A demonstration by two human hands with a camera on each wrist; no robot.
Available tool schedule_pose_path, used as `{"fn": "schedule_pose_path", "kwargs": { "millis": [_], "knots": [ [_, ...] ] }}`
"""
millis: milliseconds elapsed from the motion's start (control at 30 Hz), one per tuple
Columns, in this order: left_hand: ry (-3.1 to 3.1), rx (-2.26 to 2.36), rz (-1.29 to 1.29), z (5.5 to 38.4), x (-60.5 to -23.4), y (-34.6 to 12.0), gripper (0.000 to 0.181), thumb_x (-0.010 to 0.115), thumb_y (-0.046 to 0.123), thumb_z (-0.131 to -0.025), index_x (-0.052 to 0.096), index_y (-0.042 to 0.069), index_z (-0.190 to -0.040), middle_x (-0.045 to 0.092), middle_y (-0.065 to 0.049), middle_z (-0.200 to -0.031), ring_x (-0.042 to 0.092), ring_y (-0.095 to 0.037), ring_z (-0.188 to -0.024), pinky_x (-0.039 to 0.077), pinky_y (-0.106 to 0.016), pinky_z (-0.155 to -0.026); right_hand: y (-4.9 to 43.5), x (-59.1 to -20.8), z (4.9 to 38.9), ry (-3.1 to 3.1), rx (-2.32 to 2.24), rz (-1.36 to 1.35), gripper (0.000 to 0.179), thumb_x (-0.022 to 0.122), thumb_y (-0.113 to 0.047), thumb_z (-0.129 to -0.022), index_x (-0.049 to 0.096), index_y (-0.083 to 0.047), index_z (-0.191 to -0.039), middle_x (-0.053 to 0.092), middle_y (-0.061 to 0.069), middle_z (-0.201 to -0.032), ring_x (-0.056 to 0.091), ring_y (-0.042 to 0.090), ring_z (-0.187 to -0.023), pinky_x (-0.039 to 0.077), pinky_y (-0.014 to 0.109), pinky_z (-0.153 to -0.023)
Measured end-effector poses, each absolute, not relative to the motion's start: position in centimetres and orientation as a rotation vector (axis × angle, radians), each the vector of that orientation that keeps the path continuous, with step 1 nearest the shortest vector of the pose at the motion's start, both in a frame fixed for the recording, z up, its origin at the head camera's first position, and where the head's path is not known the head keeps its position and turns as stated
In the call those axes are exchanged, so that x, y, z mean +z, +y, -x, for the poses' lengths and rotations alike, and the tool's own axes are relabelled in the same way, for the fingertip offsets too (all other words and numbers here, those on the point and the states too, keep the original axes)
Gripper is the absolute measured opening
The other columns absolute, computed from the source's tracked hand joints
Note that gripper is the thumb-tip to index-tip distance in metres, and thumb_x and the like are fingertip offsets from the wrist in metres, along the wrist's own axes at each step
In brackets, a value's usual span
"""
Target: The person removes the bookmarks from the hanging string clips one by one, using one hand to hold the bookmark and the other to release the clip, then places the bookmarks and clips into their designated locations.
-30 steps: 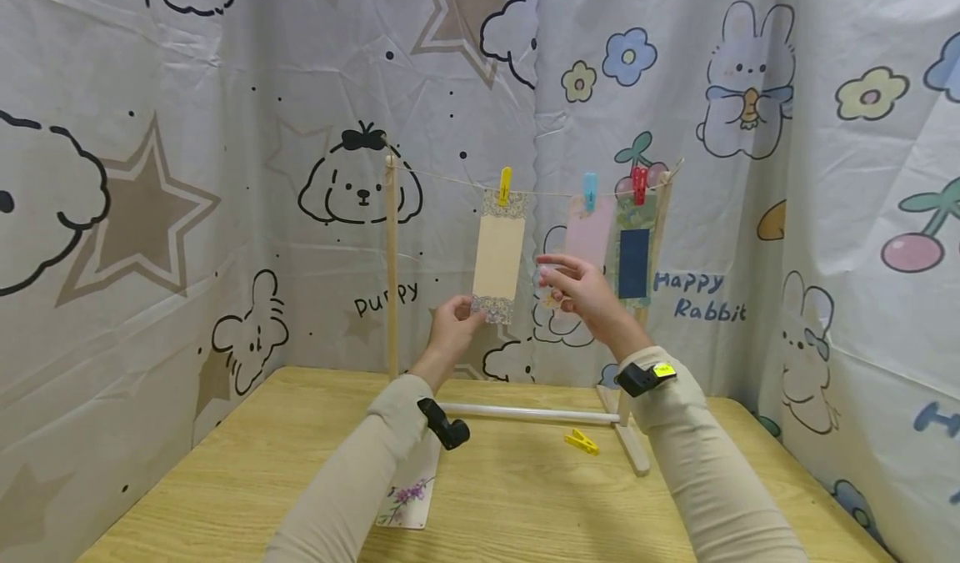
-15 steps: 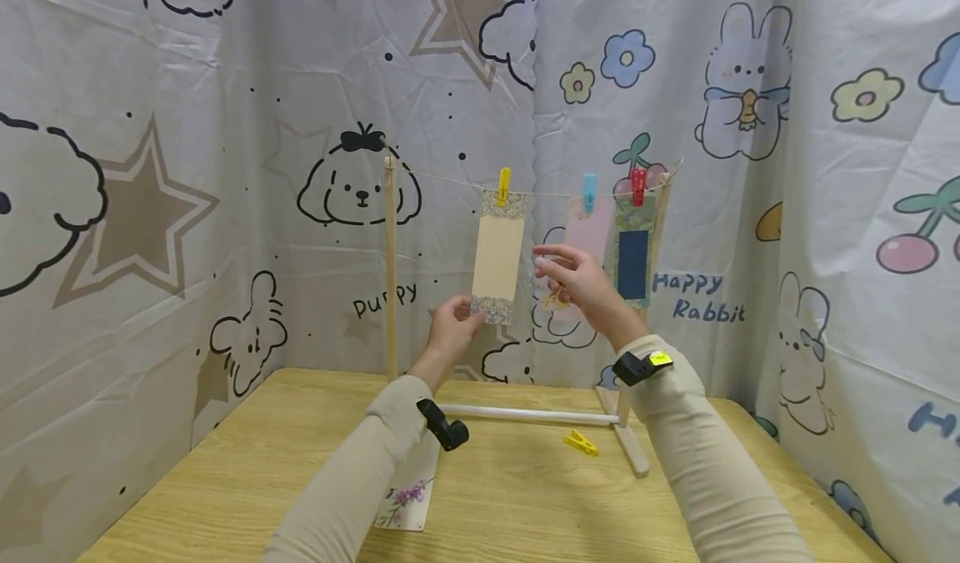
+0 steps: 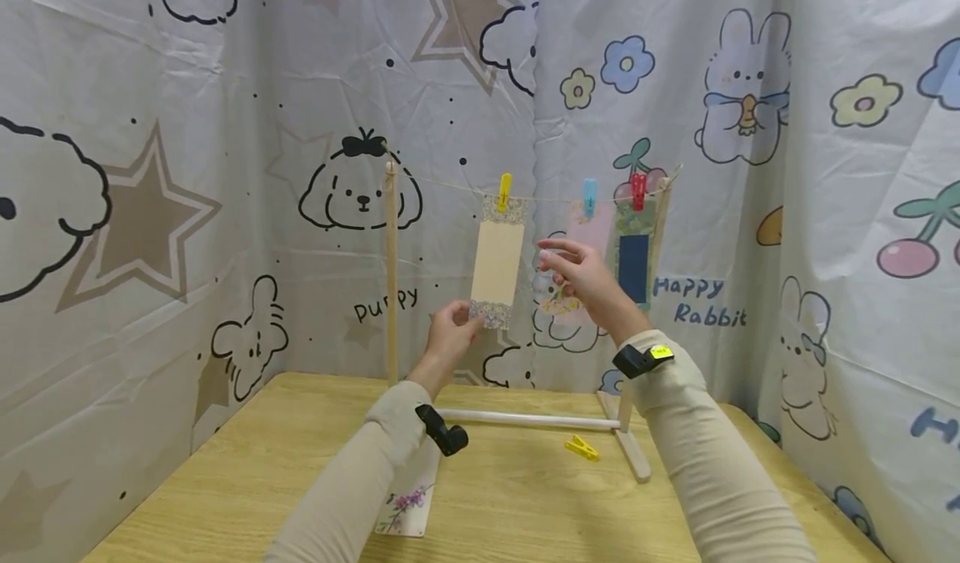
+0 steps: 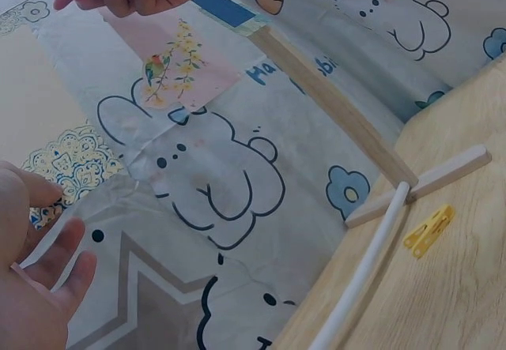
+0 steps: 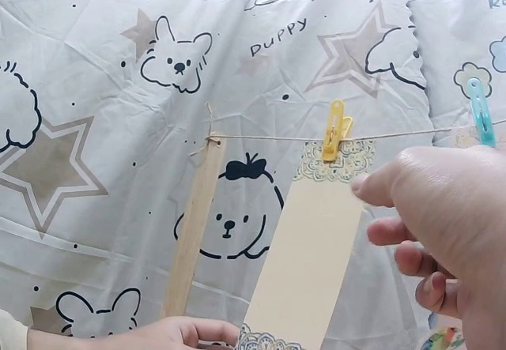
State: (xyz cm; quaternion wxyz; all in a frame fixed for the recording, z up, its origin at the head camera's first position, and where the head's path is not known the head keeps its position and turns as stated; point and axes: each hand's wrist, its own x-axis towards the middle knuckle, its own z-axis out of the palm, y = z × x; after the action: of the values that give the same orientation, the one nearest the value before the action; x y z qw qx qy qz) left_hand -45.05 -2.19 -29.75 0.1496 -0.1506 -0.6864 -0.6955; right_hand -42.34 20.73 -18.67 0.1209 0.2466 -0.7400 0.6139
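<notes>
A cream card with lace-patterned ends [image 3: 498,263] hangs from a string under a yellow clothespin [image 3: 506,193]. My left hand [image 3: 452,334] pinches the card's lower left corner between thumb and fingers. To the right of the card my right hand [image 3: 585,279] is raised, its fingers loosely bent with nothing in them. In the right wrist view its thumb tip [image 5: 364,186] overlaps the card's upper right edge. Behind that hand a pink card [image 3: 588,229] with a bird and blossoms hangs from a blue clothespin [image 3: 590,198].
A green card with a dark blue panel [image 3: 633,267] hangs from a red clothespin [image 3: 638,191] by the right wooden post. On the table lie a loose yellow clothespin [image 3: 582,448] and a white card with purple flowers [image 3: 406,505]. A white bar [image 3: 532,419] joins the stand's feet.
The head view has tilted up slightly, so everything sits a little lower. My right hand has risen slightly beside the cream card. The left hand keeps its pinch on the corner.
</notes>
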Motion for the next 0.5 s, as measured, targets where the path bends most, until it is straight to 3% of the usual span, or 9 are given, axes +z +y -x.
{"fn": "schedule_pose_path", "kwargs": {
  "millis": [233, 367, 500],
  "knots": [
    [-1.96, -1.976, 0.409, 44.9, -29.6, -2.1, 0.027, 0.066, 0.002, -0.099, 0.062, -0.006, -0.124, 0.062, -0.016, -0.111, 0.062, -0.024, -0.092, 0.056, -0.04, -0.085, 20.2, -17.9, 42.6, -2.053, 1.793, -0.734, 0.039, 0.062, -0.026, -0.106, 0.059, -0.006, -0.14, 0.063, 0.007, -0.099, 0.045, 0.012, -0.064, 0.033, 0.026, -0.055],
    [-1.961, -2.002, 0.445, 44.9, -29.5, -1.6, 0.023, 0.065, 0.0, -0.098, 0.063, -0.006, -0.12, 0.061, -0.014, -0.106, 0.06, -0.019, -0.087, 0.055, -0.047, -0.09, 20.4, -17.5, 42.5, -2.016, 1.804, -0.71, 0.038, 0.061, -0.026, -0.107, 0.06, -0.007, -0.14, 0.062, 0.007, -0.097, 0.043, 0.012, -0.062, 0.032, 0.024, -0.053],
    [-1.958, -1.998, 0.442, 45.1, -29.6, -1.4, 0.018, 0.066, 0.0, -0.098, 0.064, -0.005, -0.116, 0.061, -0.012, -0.102, 0.061, -0.023, -0.087, 0.055, -0.049, -0.089, 20.1, -17.0, 42.4, -2.008, 1.8, -0.723, 0.04, 0.061, -0.026, -0.107, 0.059, -0.006, -0.141, 0.062, 0.009, -0.099, 0.044, 0.012, -0.063, 0.034, 0.023, -0.054]
  ]
}}
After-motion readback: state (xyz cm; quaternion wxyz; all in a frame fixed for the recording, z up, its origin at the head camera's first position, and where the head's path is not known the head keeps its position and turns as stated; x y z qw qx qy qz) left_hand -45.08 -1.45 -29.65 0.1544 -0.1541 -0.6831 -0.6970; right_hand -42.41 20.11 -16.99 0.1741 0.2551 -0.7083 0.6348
